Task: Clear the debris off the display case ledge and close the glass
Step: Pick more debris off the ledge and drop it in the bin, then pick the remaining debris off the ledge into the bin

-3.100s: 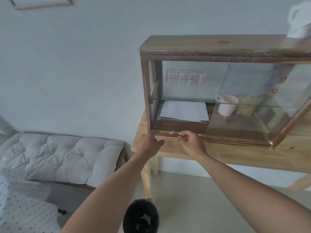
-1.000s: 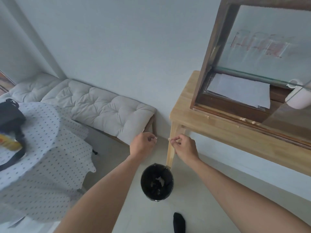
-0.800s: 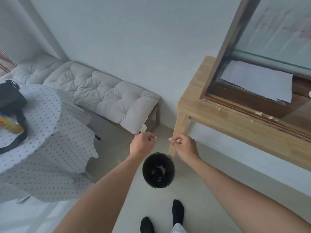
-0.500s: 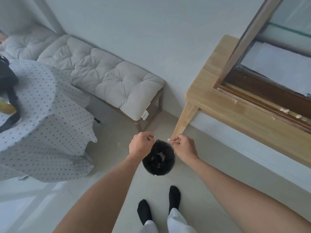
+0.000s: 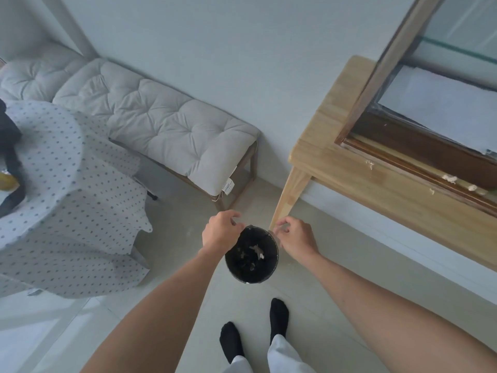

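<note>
Both hands, left hand (image 5: 220, 232) and right hand (image 5: 297, 238), hover loosely open, empty, over black bin (image 5: 251, 275) holding scraps (image 5: 256, 251).

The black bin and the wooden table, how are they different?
The black bin is round and dark; the wooden table is pale with straight edges. The bin sits low on the floor, while the table stands up on legs. Scraps lie inside the bin; white crumbs lie on the display case ledge atop the table. Both hold bits of debris. The left hand and right hand hover over the bin's rim.
</note>
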`<action>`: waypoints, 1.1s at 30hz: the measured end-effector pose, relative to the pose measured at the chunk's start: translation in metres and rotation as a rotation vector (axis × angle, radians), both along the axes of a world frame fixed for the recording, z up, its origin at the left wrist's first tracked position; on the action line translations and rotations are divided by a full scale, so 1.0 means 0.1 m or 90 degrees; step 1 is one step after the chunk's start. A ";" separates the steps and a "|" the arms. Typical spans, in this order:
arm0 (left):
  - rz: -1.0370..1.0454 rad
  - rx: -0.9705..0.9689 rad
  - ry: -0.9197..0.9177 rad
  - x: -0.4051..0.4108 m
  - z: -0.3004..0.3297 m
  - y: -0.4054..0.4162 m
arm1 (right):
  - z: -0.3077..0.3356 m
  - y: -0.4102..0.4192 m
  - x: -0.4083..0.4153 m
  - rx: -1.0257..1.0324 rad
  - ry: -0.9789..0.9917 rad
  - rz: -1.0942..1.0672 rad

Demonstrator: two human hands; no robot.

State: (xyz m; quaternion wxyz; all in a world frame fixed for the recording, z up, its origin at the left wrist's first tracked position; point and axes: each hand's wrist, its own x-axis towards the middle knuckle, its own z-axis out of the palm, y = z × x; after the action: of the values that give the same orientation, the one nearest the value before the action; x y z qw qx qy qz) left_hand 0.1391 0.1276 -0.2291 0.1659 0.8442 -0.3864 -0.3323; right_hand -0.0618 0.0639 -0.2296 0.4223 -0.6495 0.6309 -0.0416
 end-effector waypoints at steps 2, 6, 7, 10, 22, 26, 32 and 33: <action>-0.004 -0.010 -0.001 -0.02 0.07 0.00 | 0.07 0.00 -0.02 -0.015 -0.012 -0.010; -0.022 -0.037 -0.018 -0.05 0.27 0.00 | 0.30 0.01 -0.07 -0.040 -0.040 -0.034; -0.028 -0.047 -0.020 -0.05 0.33 -0.01 | 0.36 0.02 -0.09 -0.046 -0.044 -0.039; -0.043 -0.082 -0.032 -0.06 0.57 -0.06 | 0.58 0.03 -0.15 -0.070 -0.057 -0.063; -0.161 -0.246 -0.053 -0.36 1.62 -0.53 | 1.63 -0.06 -0.59 -0.214 -0.110 -0.162; -0.203 -0.268 -0.059 -0.60 1.84 -0.71 | 1.82 -0.12 -0.82 -0.252 -0.109 -0.211; -0.261 -0.277 -0.042 -1.02 2.02 -0.96 | 1.96 -0.24 -1.26 -0.284 -0.104 -0.281; -0.268 -0.280 -0.041 -1.10 2.02 -0.99 | 1.96 -0.26 -1.34 -0.283 -0.107 -0.294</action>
State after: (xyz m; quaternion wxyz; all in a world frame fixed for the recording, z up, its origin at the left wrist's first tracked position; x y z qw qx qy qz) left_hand 0.0294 0.0282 -0.0267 0.2600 0.6996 -0.6206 -0.2406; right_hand -0.1956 0.0375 -0.0337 0.3002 -0.5598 0.7000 -0.3263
